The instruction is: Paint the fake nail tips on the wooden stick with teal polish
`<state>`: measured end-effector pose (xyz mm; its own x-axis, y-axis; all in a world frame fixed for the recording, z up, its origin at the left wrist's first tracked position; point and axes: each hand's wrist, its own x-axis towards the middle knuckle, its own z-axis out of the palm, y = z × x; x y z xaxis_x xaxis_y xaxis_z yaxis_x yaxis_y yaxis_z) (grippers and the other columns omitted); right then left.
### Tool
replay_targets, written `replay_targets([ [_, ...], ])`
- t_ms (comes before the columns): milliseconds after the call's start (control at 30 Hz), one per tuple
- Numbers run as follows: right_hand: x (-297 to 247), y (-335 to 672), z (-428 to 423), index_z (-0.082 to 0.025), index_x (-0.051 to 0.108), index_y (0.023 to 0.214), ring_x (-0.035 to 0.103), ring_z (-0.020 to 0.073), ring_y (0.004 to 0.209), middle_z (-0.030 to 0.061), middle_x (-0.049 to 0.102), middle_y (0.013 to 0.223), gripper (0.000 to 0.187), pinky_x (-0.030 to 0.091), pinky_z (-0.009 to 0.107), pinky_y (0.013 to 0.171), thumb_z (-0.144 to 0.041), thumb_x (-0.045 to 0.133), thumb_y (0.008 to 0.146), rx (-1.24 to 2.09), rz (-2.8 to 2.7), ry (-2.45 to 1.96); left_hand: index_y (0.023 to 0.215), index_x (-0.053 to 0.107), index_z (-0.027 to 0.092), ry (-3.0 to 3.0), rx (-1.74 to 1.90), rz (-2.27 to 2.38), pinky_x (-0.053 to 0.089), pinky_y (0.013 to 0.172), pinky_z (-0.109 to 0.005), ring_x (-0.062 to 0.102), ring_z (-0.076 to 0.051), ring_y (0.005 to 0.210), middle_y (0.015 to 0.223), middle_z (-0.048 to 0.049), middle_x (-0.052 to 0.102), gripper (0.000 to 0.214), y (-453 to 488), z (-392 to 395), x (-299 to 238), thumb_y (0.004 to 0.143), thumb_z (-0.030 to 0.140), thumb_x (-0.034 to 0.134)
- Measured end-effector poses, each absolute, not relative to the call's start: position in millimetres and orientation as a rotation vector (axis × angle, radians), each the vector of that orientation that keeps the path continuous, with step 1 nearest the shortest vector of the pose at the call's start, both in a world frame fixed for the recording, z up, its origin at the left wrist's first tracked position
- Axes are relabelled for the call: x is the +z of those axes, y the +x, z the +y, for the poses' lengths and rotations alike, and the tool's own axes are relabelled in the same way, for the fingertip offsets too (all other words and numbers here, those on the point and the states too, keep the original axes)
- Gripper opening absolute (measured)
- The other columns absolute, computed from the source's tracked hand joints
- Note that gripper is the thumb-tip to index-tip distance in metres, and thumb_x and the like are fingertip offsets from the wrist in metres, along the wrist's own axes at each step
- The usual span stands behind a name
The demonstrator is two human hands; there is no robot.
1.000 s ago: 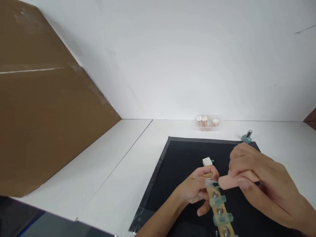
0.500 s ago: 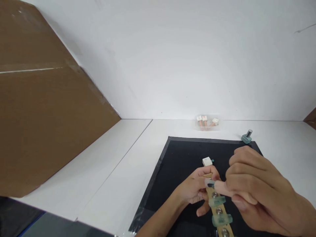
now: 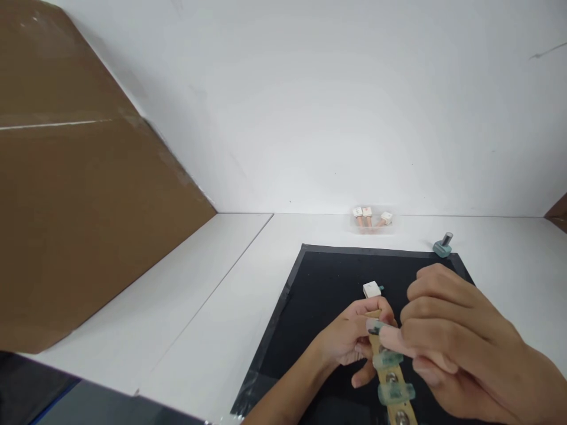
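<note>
My left hand (image 3: 354, 333) is closed around the upper end of a narrow wooden strip (image 3: 396, 378). Along the strip sit round metal pieces (image 3: 391, 378) and translucent green pieces (image 3: 396, 392) that lie across it. My right hand (image 3: 460, 336) grips a peach-coloured rod (image 3: 411, 345) between thumb and fingers. The rod's far end meets a pale, glassy piece (image 3: 374, 326) with a dark patch, over the strip beside my left fingers. Whether that piece belongs to the rod or the strip I cannot tell. A white block (image 3: 371, 289) with a small green bit lies just beyond my left hand.
A black mat (image 3: 336, 271) covers part of the white table (image 3: 212, 330). At the back, a clear box (image 3: 372, 229) holds three white-headed pieces with peach stems. A green piece with a metal pin (image 3: 442, 247) stands at the mat's far right corner. A brown panel (image 3: 88, 206) rises at left.
My right hand and the rod have shifted slightly to the left. The strip's lower end has swung a little left, while my left hand stays almost in place.
</note>
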<state>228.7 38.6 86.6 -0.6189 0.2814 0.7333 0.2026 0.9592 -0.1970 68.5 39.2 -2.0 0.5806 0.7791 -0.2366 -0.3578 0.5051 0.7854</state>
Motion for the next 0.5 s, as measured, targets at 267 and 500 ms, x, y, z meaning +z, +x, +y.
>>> replay_targets([
  [267, 84.1, 227.3, 36.5, -0.022, 0.045, 0.077, 0.045, 0.0127, 0.050, -0.0040, 0.051, 0.055, 0.018, 0.043, 0.029, 0.053, -0.004, 0.046, 0.076, 0.144, -2.214, -0.360, 0.065, 0.046, 0.014, 0.658, 0.741, 0.527, 0.004, 0.029, -0.014, 0.019, 0.002, 0.032, 0.046, 0.0085, 0.042, 0.032, 65.3, 35.8, -7.9, 0.062, 0.031, 0.074],
  [500, 70.2, 242.1, 37.2, -0.026, 0.057, 0.096, 0.047, 0.0111, 0.044, -0.0029, 0.054, 0.058, 0.014, 0.041, 0.024, 0.043, -0.022, 0.043, 0.095, 0.676, -1.771, -0.706, 0.070, 0.045, 0.014, 0.605, 0.798, 0.341, 0.008, 0.025, -0.008, 0.017, 0.003, 0.028, 0.050, 0.0099, 0.040, 0.027, 61.9, 32.2, -21.1, 0.072, 0.027, 0.068],
])
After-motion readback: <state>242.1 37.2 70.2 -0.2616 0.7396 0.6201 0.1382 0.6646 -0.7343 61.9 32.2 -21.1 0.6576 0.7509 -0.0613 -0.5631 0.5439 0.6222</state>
